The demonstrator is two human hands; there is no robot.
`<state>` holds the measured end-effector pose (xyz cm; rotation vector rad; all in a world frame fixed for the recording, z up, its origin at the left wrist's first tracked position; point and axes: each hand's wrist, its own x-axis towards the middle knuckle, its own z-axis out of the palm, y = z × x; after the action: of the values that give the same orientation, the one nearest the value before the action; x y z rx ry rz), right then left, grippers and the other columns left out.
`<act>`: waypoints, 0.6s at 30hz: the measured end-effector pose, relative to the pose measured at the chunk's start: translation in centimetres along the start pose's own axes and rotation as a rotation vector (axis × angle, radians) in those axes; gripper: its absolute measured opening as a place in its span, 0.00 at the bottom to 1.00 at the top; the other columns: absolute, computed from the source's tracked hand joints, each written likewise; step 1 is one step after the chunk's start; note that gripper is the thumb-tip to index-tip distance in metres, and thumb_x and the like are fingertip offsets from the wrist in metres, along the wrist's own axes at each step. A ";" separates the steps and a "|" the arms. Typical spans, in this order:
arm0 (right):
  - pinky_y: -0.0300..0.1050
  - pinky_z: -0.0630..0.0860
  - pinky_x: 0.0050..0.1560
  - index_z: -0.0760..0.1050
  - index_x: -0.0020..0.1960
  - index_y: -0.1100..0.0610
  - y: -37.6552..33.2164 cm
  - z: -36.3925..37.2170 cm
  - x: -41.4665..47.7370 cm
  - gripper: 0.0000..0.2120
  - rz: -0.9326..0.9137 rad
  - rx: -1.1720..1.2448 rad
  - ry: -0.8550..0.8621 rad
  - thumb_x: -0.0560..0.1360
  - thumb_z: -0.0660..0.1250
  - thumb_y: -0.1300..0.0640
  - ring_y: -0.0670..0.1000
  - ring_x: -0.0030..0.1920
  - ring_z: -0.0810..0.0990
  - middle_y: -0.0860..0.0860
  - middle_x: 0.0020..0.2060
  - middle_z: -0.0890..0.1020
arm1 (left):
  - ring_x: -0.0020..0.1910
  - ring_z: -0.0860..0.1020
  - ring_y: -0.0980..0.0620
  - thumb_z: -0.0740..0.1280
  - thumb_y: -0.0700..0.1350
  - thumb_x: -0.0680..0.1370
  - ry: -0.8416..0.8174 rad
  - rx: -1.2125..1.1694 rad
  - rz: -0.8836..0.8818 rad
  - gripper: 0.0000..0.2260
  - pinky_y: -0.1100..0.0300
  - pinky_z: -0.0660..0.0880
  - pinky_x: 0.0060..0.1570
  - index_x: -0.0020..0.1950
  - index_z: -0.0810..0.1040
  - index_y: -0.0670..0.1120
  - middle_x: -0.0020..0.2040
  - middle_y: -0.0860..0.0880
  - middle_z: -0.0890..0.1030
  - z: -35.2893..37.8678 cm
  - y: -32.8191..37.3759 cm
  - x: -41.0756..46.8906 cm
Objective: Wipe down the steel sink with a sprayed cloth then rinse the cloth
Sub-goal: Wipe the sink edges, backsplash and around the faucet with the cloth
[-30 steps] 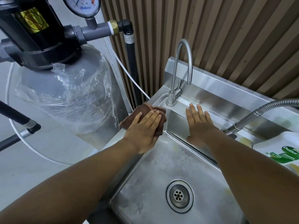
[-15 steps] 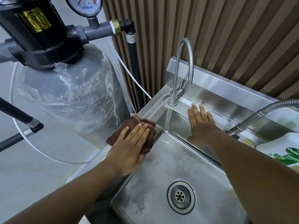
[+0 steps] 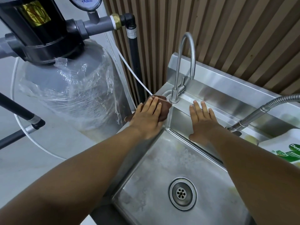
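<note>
Here the flat-fingered left hand (image 3: 146,118) is pressing the cloth (image 3: 164,109) onto the far-left rim corner of the sink (image 3: 162,168); the right hand (image 3: 203,123) is resting, fingers straight, on its back edge. Firm strokes around the faucet (image 3: 174,95) are looking wisest.

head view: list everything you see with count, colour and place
sink: 1, steel, lower centre
drain: 1, steel, basin floor
cloth: 1, brown, sink's left rear corner
tap: 1, steel, rear rim
hose: 1, steel, right
bottle: 1, white with green label, right edge
tank: 1, grey, plastic-wrapped, left
gauge: 1, white-faced, top
slatted wall: 1, brown, behind
left hand: 1, flat on cloth
right hand: 1, flat on sink's rear edge
</note>
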<state>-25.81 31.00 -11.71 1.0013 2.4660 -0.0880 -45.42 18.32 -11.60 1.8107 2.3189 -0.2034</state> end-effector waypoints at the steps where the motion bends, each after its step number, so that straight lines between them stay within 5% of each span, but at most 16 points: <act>1: 0.56 0.35 0.77 0.28 0.78 0.58 0.0 0.0 0.0 0.53 -0.001 0.004 -0.001 0.75 0.65 0.43 0.60 0.77 0.27 0.55 0.77 0.28 | 0.81 0.40 0.47 0.43 0.62 0.81 0.007 0.031 0.027 0.34 0.44 0.43 0.79 0.83 0.45 0.46 0.83 0.46 0.44 0.2 -0.1 -0.7; 7: 0.56 0.34 0.76 0.27 0.78 0.58 0.1 -0.1 0.0 0.53 -0.004 0.007 -0.015 0.75 0.64 0.43 0.60 0.76 0.27 0.55 0.77 0.27 | 0.81 0.50 0.43 0.46 0.60 0.81 0.040 0.191 0.206 0.33 0.40 0.48 0.78 0.82 0.56 0.44 0.82 0.43 0.52 2.6 -1.3 -8.4; 11: 0.56 0.34 0.76 0.27 0.78 0.58 0.0 -0.2 -0.2 0.53 -0.002 0.015 -0.012 0.75 0.65 0.46 0.60 0.76 0.26 0.55 0.77 0.27 | 0.81 0.41 0.45 0.44 0.60 0.82 -0.011 0.311 0.239 0.32 0.42 0.40 0.78 0.82 0.50 0.44 0.83 0.46 0.43 1.4 -0.4 -6.1; 18: 0.56 0.34 0.76 0.27 0.78 0.58 -0.2 -0.2 -0.4 0.51 0.003 0.023 0.001 0.73 0.63 0.53 0.59 0.76 0.26 0.55 0.77 0.27 | 0.81 0.38 0.42 0.45 0.59 0.85 -0.124 0.934 0.337 0.29 0.42 0.37 0.76 0.82 0.54 0.45 0.83 0.45 0.50 0.2 3.3 1.3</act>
<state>-25.80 30.69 -11.35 1.0149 2.4691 -0.1147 -42.51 20.26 -12.01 2.4103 1.8953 -1.4826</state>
